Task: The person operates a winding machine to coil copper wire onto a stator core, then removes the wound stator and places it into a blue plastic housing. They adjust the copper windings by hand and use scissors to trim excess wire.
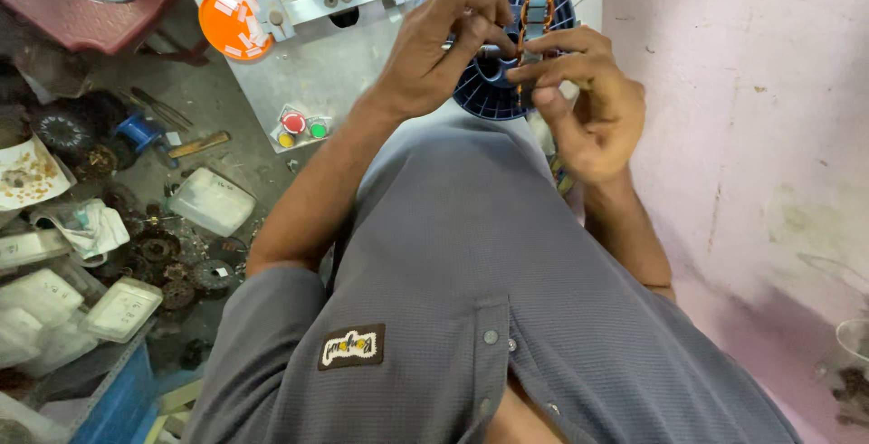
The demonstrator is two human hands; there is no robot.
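My right hand [588, 105] pinches a small motor core with copper winding [536, 11], held upright on edge in front of my chest. My left hand [444, 41] grips a thin metal tool [489, 48] whose tip meets the side of the core. Both hands hover over a dark blue plastic spool [480, 91] that lies on the grey metal machine panel [335, 68]. My grey shirt fills the lower half of the head view.
An orange round lid [233, 23] and red, yellow and green push buttons [299, 127] sit on the panel. On the left lie several dark stator cores [172, 267], clear plastic boxes [210, 201] and a blue crate [113, 403]. A pink wall [751, 136] stands right.
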